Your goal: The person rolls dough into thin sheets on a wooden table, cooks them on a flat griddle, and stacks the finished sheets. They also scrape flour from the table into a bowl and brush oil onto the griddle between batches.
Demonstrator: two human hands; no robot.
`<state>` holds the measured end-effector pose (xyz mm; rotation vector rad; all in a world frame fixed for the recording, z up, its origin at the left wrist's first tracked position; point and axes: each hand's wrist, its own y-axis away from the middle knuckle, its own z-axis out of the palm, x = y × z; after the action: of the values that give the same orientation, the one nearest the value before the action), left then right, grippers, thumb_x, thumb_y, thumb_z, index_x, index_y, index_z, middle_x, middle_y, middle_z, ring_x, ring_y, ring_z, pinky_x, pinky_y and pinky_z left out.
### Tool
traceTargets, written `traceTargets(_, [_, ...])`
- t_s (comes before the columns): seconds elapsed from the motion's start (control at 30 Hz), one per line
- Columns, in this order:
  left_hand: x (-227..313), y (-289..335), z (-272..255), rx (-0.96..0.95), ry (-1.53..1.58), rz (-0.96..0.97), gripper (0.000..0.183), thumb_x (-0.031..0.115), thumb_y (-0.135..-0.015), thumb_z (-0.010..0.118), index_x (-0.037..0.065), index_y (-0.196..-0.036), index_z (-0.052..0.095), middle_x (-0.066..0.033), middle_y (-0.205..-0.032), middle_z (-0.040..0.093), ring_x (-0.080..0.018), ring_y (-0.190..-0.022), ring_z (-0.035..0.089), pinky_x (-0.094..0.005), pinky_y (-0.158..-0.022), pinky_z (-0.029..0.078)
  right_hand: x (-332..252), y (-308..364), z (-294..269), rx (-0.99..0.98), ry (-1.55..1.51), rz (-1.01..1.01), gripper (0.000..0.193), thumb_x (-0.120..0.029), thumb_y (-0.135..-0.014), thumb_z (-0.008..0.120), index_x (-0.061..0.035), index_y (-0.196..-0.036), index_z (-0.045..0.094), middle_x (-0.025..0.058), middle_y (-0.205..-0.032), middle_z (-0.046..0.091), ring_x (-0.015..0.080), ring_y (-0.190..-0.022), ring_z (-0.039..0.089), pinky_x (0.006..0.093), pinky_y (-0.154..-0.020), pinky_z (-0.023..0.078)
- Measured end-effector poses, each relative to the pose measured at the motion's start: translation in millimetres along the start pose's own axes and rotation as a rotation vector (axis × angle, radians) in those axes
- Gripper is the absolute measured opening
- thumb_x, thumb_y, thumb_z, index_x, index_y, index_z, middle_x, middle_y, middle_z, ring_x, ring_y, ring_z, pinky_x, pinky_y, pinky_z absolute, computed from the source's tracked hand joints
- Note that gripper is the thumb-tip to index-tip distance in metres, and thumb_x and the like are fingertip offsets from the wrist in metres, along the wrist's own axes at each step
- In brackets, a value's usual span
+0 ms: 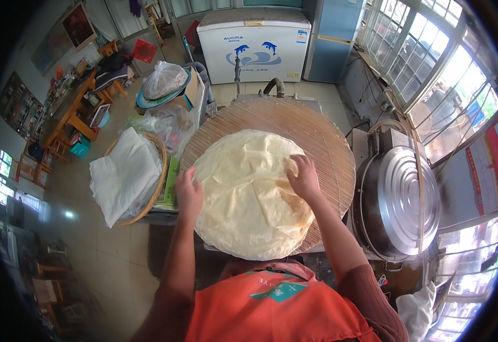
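Note:
A large, thin, pale round flatbread (243, 199) lies wrinkled on a round board of brown stalks (328, 142) in front of me. It has creases across the middle and a browner patch at its right side. At its left edge is my left hand (189, 192), fingers bent and loosely apart, with nothing plainly gripped. My right hand (304, 179) rests on the upper right part of the flatbread, fingers spread and curved, the tips touching its surface. Whether more sheets lie under the top one, I cannot tell.
Right of the board stands a round griddle with a ridged metal lid (411, 199). On the left are a wicker basket (160, 171) under a white cloth (124, 174), and plastic bags (166, 80). A white chest freezer (254, 45) stands beyond the board.

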<state>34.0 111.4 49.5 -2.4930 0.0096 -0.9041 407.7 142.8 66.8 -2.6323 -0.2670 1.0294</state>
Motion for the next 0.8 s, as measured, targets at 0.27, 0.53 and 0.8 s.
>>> traceTargets(0.27, [54,-71,99,-0.133,-0.169,0.388,0.036,0.029,-0.088,0.071,0.004,-0.114,0.063,-0.0177,-0.129,0.057,-0.0393,-0.126,0.047,-0.0473,-0.107,0.038,-52,-72,59,-0.299,0.174,-0.208,0.050,-0.030,-0.087,0.072,-0.0055,-0.128,0.060,0.0144,-0.121,0.066,0.0341,-0.121,0.055,0.0447,-0.106,0.041])
traceTargets(0.53, [20,-105,93,-0.146,-0.075,0.100,0.029,0.038,-0.097,0.061,0.010,-0.099,0.054,-0.0178,-0.079,0.067,-0.0436,-0.076,0.064,-0.0549,-0.065,0.049,-5,-72,4,-0.351,-0.178,0.187,0.036,-0.037,-0.097,0.063,-0.0019,-0.095,0.067,0.0202,-0.082,0.067,0.0357,-0.078,0.065,0.0451,-0.073,0.051])
traceTargets(0.8, [-19,-130,107,-0.268,-0.198,0.069,0.030,0.039,-0.096,0.063,0.010,-0.099,0.055,-0.0177,-0.084,0.068,-0.0433,-0.080,0.065,-0.0538,-0.067,0.049,81,45,-79,0.125,-1.229,0.860,0.030,-0.027,-0.103,0.057,0.0015,-0.110,0.066,0.0098,-0.099,0.071,0.0198,-0.086,0.070,0.0341,-0.075,0.059])
